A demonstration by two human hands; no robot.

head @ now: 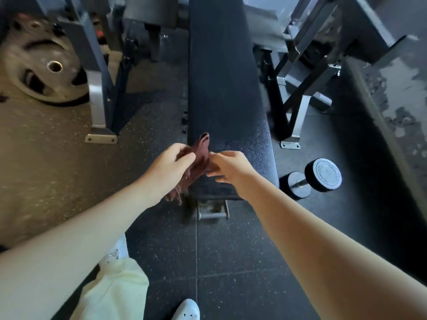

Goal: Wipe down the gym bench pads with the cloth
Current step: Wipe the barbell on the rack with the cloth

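Note:
A long black bench pad [226,84] runs away from me down the middle of the head view. A dark red cloth [200,155] hangs bunched over the pad's near left corner. My left hand [171,165] grips the cloth from the left, fingers curled into its folds. From the right, my right hand [228,167] pinches the cloth's edge between thumb and fingertips. The cloth's lower end dangles below my left hand beside the pad's end.
A weight plate [44,63] leans on the floor at the far left, beside a grey rack leg [99,107]. A dumbbell [316,176] lies on the floor to the right of the bench. Another metal frame [298,95] stands at the right. My shoes and trouser leg show below.

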